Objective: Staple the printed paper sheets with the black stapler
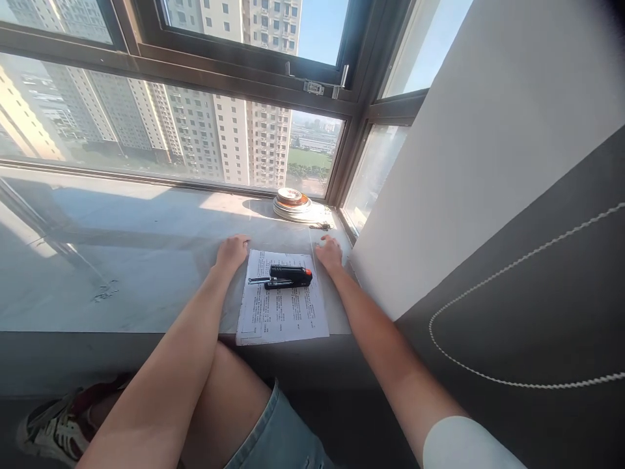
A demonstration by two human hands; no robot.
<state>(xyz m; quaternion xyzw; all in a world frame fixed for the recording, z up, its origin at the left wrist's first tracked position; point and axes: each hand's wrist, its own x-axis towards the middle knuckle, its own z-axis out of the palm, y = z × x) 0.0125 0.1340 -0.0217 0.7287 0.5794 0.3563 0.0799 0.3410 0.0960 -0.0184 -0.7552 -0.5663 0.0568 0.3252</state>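
A black stapler (293,276) with a red-orange spot at its right end lies on printed sheets of paper (283,319). Its slim metal part points left, apart from the black body at that end. The sheets lie at the front of the marble windowsill, their near edge slightly over it. My left hand (233,253) rests on the sill just left of the paper's far corner, fingers loosely bent and holding nothing. Beyond the paper's right corner, my right hand (330,251) rests with its fingers apart, also holding nothing. Neither hand touches the stapler.
A stack of round plates or lids (293,206) stands by the window corner, with a small dark item (321,227) in front. Dark window frames (195,78) border the marble sill (146,273). A white beaded cord (488,374) hangs at the right.
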